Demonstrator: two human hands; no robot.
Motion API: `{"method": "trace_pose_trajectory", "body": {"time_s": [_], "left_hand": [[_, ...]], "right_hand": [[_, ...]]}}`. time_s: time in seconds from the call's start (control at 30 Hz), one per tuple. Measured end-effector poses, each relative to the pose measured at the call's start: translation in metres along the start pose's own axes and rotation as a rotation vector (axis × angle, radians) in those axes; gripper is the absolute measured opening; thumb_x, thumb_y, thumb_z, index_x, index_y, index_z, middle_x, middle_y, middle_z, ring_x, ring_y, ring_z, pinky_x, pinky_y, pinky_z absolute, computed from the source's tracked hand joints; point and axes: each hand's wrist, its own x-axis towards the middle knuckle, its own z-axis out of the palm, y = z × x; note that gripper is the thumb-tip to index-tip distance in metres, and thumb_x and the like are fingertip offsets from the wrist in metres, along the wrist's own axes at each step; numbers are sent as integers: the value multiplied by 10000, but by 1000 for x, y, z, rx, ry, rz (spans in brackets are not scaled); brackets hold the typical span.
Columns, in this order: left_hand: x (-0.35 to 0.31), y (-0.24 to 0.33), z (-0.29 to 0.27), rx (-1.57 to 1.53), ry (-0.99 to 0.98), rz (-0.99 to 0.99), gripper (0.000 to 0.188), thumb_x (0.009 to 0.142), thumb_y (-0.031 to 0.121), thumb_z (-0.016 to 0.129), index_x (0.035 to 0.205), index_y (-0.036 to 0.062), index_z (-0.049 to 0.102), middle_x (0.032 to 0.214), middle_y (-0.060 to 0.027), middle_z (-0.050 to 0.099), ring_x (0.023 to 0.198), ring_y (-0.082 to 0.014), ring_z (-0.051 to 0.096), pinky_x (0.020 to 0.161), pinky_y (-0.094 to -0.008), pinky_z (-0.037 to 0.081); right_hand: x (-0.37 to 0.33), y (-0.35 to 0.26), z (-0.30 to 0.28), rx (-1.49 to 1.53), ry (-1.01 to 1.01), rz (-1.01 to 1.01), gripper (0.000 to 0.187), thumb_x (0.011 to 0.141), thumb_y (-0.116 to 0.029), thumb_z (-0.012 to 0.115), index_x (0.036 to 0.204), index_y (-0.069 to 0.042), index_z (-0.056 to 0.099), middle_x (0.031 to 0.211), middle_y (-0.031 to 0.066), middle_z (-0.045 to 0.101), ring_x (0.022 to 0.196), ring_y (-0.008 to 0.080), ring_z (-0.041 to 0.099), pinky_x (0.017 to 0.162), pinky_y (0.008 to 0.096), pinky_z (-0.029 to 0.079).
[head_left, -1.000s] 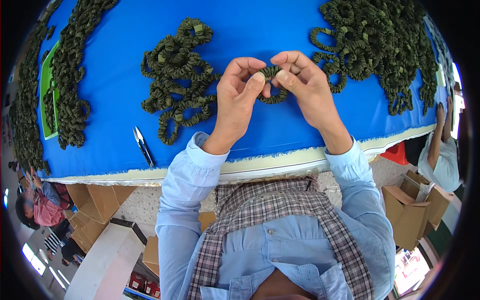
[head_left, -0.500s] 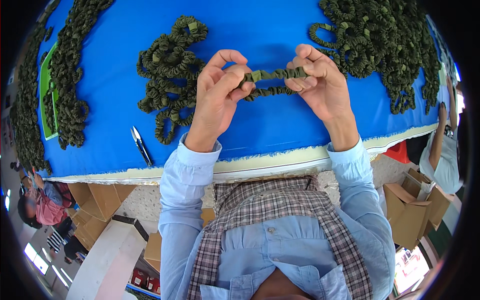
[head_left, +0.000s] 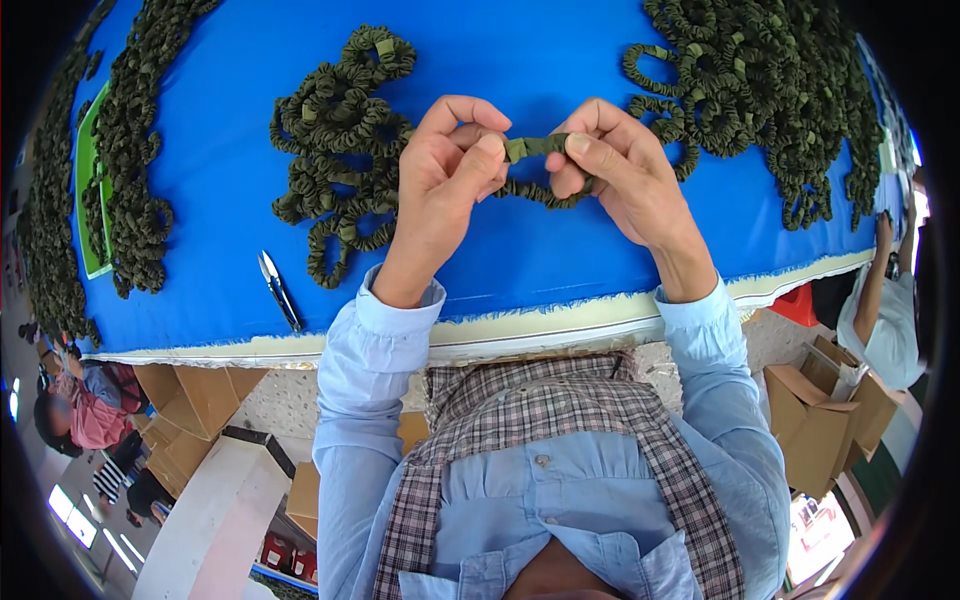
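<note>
Between my hands, above the blue-covered table [head_left: 560,265], a dark green gathered fabric scrunchie [head_left: 535,147] is stretched. My left hand [head_left: 446,180] pinches its left end, thumb against the forefinger. My right hand [head_left: 630,175] grips it closer to the middle, with the thumb on top. The short upper part between the thumbs lies smooth and flat, while the ruffled lower part hangs behind my fingers. Just left of my left hand lies a small heap of scrunchies [head_left: 330,130]. A large pile of scrunchies [head_left: 750,80] spreads beyond my right hand.
Thread snips [head_left: 279,290] lie near the table's front edge at left. Farther left, a green tray [head_left: 95,190] sits among more scrunchies [head_left: 140,160]. Cardboard boxes [head_left: 815,425] stand below the table on both sides. Other people [head_left: 885,310] are at the far right and far left.
My right hand has shifted left along the scrunchie, closer to my left hand. The stretch between my thumbs is shorter and flatter.
</note>
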Motion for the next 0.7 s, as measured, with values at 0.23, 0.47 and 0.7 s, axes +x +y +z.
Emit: {"method": "trace_pose_trajectory", "body": {"time_s": [0.23,0.47,0.7], "left_hand": [[-2,-11,10,154,-11,68,160,958,83,533,1097,20,485,744,-25,555,592,-46,402,523,-207,313],[-1,1,5,96,31,-40,200,938,34,525,1119,12,445,727,-28,553,635,-55,474,560,-211,393],[-3,-7,10,184,28,61,191,941,30,519,1118,18,447,706,-22,549,632,-52,460,569,-217,392]], "right_hand": [[0,1,7,-346,13,-69,236,933,-112,597,1145,-18,557,690,-62,515,589,3,391,517,192,309],[3,0,1,169,38,-59,290,885,-116,672,1146,-1,623,617,-75,515,513,1,334,465,214,267],[-2,-2,13,-591,89,-216,211,788,-111,770,980,-32,729,700,-26,644,592,13,482,511,190,383]]}}
